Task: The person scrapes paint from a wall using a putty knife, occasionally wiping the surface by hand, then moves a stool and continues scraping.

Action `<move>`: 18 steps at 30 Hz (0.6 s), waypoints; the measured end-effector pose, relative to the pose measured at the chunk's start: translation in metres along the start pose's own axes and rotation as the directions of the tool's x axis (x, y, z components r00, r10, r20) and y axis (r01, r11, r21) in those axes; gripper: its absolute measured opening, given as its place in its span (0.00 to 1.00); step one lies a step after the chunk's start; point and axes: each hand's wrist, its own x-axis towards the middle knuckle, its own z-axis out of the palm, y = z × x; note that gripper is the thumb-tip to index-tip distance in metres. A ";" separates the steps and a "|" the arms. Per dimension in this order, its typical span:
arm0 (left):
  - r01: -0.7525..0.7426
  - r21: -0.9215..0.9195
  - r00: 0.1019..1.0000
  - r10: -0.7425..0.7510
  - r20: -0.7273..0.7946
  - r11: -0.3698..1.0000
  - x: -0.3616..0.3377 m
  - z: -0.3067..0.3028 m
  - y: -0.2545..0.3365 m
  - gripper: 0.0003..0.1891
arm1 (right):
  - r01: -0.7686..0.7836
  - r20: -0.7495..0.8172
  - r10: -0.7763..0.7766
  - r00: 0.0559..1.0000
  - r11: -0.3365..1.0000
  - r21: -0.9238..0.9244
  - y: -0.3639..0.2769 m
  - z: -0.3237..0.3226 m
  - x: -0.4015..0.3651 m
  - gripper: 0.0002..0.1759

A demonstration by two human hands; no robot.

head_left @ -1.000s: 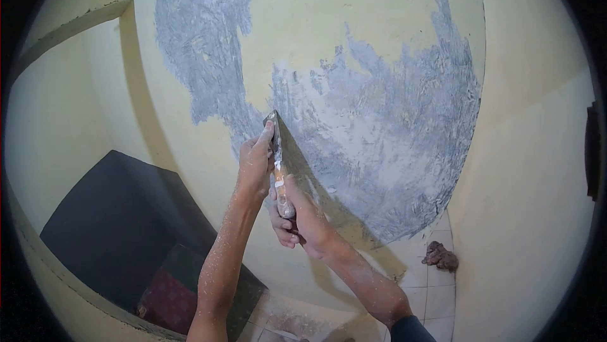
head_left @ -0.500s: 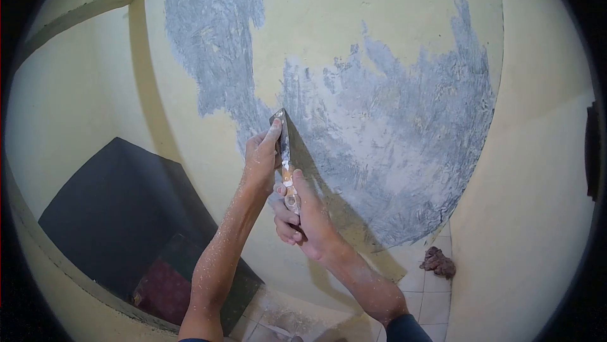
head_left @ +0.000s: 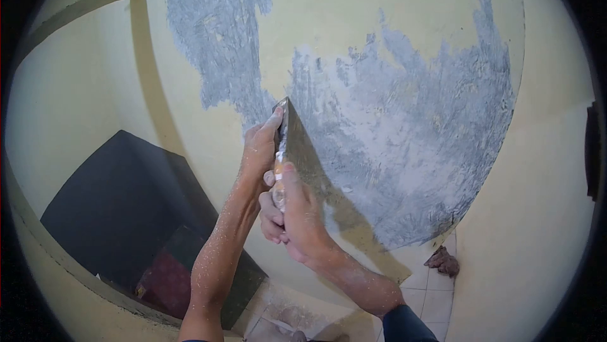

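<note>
You are gripping the scraper (head_left: 282,133) with both hands against the yellow wall (head_left: 354,13). Your right hand (head_left: 296,212) is wrapping fully around the handle, fingers curled tight, so that only a short length of the handle is showing above the fist. Your left hand (head_left: 260,149) is sitting just above it, narrow, its fingers pressed together along the left face of the blade with the forefinger reaching almost to the blade's top edge. Whether the thumb is hooking behind the blade cannot be told.

The blade is standing nearly upright, edge-on to the wall, at the left border of the grey scraped patch (head_left: 411,140) – a second grey patch (head_left: 218,32) is lying higher up and to the left. Pale dust is covering both forearms.

Below your left arm, a dark panel (head_left: 107,203) is leaning near the wall. On the tiled floor (head_left: 436,294), well to the right of your hands, a brown rag (head_left: 442,260) is lying at the wall's foot.
</note>
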 end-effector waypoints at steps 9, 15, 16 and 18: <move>-0.016 0.084 1.000 0.015 0.012 0.996 0.021 -0.011 -0.012 0.22 | 0.035 -0.021 -0.036 0.999 0.999 -0.041 0.002 0.006 0.006 0.24; 0.048 -0.147 0.999 -0.044 0.025 0.988 0.020 -0.001 -0.003 0.21 | 0.044 -0.015 -0.046 0.999 0.995 -0.086 -0.014 -0.005 0.009 0.25; 0.063 -0.120 0.998 -0.062 0.012 0.991 0.013 0.000 0.007 0.22 | 0.052 -0.009 -0.053 0.999 0.996 -0.074 -0.016 -0.002 0.011 0.25; 0.057 0.018 0.998 -0.057 -0.018 0.998 0.012 -0.004 -0.006 0.21 | 0.043 -0.014 -0.043 0.999 0.998 -0.050 -0.009 0.000 0.005 0.25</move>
